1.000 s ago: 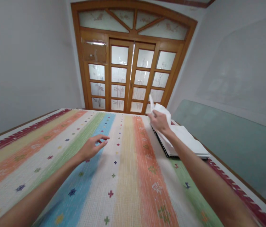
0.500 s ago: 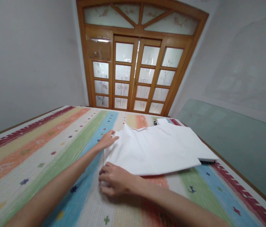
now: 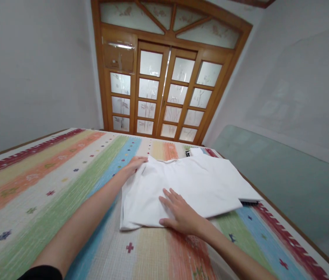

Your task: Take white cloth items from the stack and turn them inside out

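Note:
A white shirt [image 3: 199,181] lies partly folded on the striped bed cover, its left part doubled over in layers with light creases. At its far left corner is my left hand [image 3: 135,165], with the fingers closed together on the cloth edge; the fingertips are partly hidden. My right hand [image 3: 178,214] rests on the near edge of the shirt, palm down with fingers spread, and grips nothing. Something dark and patterned [image 3: 250,203] shows from under the shirt's right end.
The striped cover [image 3: 73,194] spreads across the bed. At the far side of the shirt sits a small white and black item [image 3: 193,152]. A pale green headboard-like panel [image 3: 284,175] borders the right side. Wooden glazed doors [image 3: 164,89] stand beyond, between grey walls.
My right hand has moved right from the shirt's left edge onto its near part and spread its fingers. The left end now lies flatter and nearer me. My left hand stays by the far corner.

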A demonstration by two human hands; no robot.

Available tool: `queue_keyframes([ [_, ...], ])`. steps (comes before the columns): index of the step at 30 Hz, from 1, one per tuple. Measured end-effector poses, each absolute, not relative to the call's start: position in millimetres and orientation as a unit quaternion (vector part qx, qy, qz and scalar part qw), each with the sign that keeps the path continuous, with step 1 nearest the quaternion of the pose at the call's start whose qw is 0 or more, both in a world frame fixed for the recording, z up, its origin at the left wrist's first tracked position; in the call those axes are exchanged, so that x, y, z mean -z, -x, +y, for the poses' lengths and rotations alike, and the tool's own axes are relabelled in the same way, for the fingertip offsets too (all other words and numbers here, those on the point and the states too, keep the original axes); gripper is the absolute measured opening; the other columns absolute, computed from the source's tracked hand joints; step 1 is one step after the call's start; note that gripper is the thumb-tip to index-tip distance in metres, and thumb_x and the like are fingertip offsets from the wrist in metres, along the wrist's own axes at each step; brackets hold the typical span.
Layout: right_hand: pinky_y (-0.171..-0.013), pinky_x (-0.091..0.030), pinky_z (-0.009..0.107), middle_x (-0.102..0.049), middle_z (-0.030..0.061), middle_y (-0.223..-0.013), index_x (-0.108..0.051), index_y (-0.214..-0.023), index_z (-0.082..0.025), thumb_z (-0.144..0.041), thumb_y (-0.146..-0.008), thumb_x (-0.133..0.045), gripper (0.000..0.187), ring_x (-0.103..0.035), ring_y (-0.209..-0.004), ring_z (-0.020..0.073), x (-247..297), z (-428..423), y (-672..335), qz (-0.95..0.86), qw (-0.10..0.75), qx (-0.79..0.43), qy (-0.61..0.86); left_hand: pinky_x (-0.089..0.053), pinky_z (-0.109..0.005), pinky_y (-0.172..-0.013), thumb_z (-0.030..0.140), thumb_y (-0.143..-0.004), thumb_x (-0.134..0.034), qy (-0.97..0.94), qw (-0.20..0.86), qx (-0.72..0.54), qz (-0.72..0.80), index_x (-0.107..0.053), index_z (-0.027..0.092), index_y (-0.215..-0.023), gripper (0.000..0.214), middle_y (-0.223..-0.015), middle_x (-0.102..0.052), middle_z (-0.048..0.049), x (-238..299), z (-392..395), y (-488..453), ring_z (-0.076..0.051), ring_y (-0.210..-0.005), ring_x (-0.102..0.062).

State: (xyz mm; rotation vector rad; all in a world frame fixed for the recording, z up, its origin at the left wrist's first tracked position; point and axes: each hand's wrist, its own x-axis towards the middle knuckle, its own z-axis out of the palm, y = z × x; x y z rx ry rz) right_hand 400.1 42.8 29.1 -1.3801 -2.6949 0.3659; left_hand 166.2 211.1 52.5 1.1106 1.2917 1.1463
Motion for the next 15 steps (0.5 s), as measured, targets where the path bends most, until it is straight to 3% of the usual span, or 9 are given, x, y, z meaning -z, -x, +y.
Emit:
queue_keyframes([
  [3, -0.110, -0.019, 0.067, -0.019, 0.0149, -0.159, -0.033, -0.150, -0.021, -0.057, -0.089, -0.050, 0.073, -0.013, -0.145, 0.0399, -20.3, 46.0, -392.7, -0.885, 0.033, -0.118, 0.449, -0.043, -0.024, -0.061, 0.025, -0.056, -0.072, -0.449, 0.477, -0.533, 0.535, -0.069, 0.016, -0.075, 0.022, -0.066, -0.067, -0.0009, -68.6, 214.6, -148.0, -0.014, -0.063, -0.057],
  [7, -0.110, -0.013, 0.069, -0.015, 0.0136, -0.159, -0.029, -0.151, -0.021, -0.058, -0.095, -0.037, 0.068, -0.008, -0.146, 0.0379, -10.1, 66.5, -359.4, -0.893, 0.066, -0.103, 0.433, -0.039, -0.022, -0.060, 0.024, -0.059, -0.063, -0.435, 0.396, -0.633, 0.503, -0.068, 0.016, -0.090, 0.033, -0.071, -0.064, 0.0017, -97.0, 212.0, -115.1, -0.011, -0.062, -0.052],
  [12, -0.112, -0.010, 0.066, -0.009, 0.0120, -0.160, -0.027, -0.152, -0.021, -0.051, -0.095, -0.044, 0.066, -0.002, -0.147, 0.0355, -12.8, 125.9, -284.0, -0.901, 0.127, -0.136, 0.392, -0.043, -0.022, -0.074, 0.025, -0.066, -0.059, -0.472, 0.229, -0.758, 0.387, -0.065, 0.016, -0.098, 0.034, -0.094, -0.066, -0.0034, -143.6, 178.3, -99.8, -0.013, -0.081, -0.057],
  [14, -0.114, -0.016, 0.059, -0.016, 0.0119, -0.160, -0.033, -0.149, -0.021, -0.044, -0.094, -0.049, 0.062, -0.008, -0.147, 0.0322, -22.6, 150.6, -251.4, -0.898, 0.168, -0.208, 0.349, -0.044, -0.023, -0.076, 0.026, -0.073, -0.055, -0.534, 0.163, -0.744, 0.366, -0.063, 0.016, -0.104, 0.034, -0.099, -0.065, -0.0043, -155.6, 149.3, -105.7, -0.014, -0.084, -0.058],
  [15, -0.113, -0.023, 0.055, -0.027, 0.0114, -0.157, -0.040, -0.146, -0.022, -0.041, -0.096, -0.047, 0.054, -0.019, -0.145, 0.0303, -28.3, 160.7, -237.7, -0.879, 0.212, -0.263, 0.336, -0.045, -0.024, -0.077, 0.026, -0.077, -0.053, -0.582, 0.145, -0.708, 0.373, -0.062, 0.016, -0.108, 0.034, -0.098, -0.065, -0.0042, -157.4, 132.1, -110.6, -0.014, -0.082, -0.058],
])
